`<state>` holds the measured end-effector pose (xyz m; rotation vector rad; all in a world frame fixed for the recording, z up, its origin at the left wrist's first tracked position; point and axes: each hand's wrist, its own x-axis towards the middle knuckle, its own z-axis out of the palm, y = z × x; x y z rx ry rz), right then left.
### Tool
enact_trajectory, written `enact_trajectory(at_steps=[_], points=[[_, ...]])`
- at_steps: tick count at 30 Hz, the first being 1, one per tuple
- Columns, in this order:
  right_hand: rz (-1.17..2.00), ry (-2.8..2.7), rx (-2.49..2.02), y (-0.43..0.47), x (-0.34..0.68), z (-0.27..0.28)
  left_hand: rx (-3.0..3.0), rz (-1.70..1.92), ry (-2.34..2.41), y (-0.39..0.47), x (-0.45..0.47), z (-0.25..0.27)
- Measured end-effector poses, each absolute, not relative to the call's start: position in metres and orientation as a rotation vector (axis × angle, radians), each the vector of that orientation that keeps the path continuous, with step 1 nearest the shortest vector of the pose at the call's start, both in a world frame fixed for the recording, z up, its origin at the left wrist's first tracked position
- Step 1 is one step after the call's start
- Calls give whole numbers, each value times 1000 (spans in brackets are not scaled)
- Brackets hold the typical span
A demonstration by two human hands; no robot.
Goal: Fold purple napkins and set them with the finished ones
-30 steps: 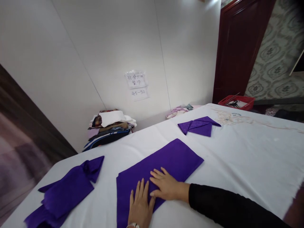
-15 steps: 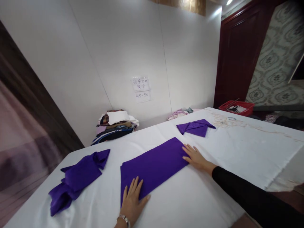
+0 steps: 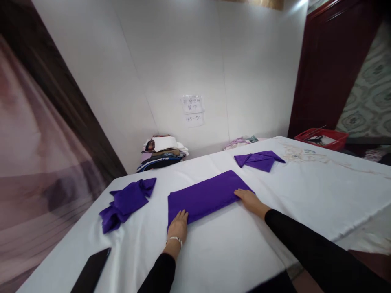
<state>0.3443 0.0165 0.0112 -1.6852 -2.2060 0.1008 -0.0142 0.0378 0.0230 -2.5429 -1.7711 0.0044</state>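
Note:
A purple cloth napkin, folded into a flat rectangle, lies in the middle of the white-covered table. At its near left corner is my left hand, fingers close together over the edge and the thumb hidden. My right hand is on the near edge towards the right end, its fingers bent over the cloth. Both hands appear to grip that edge. To the left lies another purple napkin, shaped with folds and a pointed end. Beyond my right hand rests a purple napkin folded with angled points.
The white tablecloth covers the table. A dark flat object lies at the near left. Stacked folded clothes stand by the white wall, and other fabric lies farther right. A red basket is beyond the far right edge.
Both hands have gone from lying spread on the napkin to its near edge, with fingers closer together. The view has shifted, bringing the dark flat object into sight.

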Motion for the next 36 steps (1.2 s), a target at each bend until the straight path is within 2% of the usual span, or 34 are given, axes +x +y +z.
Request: enact_trajectory(at_steps=[3, 10, 14, 17, 20, 23, 36], points=[[72, -2287, -1618, -3, 349, 11, -2560, -3, -1784, 17, -22, 28], [228, -2462, -1487, -76, 365, -11, -2673, -105, -1793, -63, -53, 21], [206, -2449, -1528, -92, 353, -11, -2787, -275, -1914, -81, -54, 27], [221, -2491, -1445, -91, 324, 1, -2794, -606, -2043, -70, -57, 35], [236, -2502, -1363, -81, 295, 13, -2440, -817, -2354, -42, -66, 41], [210, -2447, -1399, -65, 285, 14, -2160, -799, -2547, -8, -73, 44], [180, -2118, -1636, -35, 343, -42, -1839, -574, -2812, 73, -62, 33]])
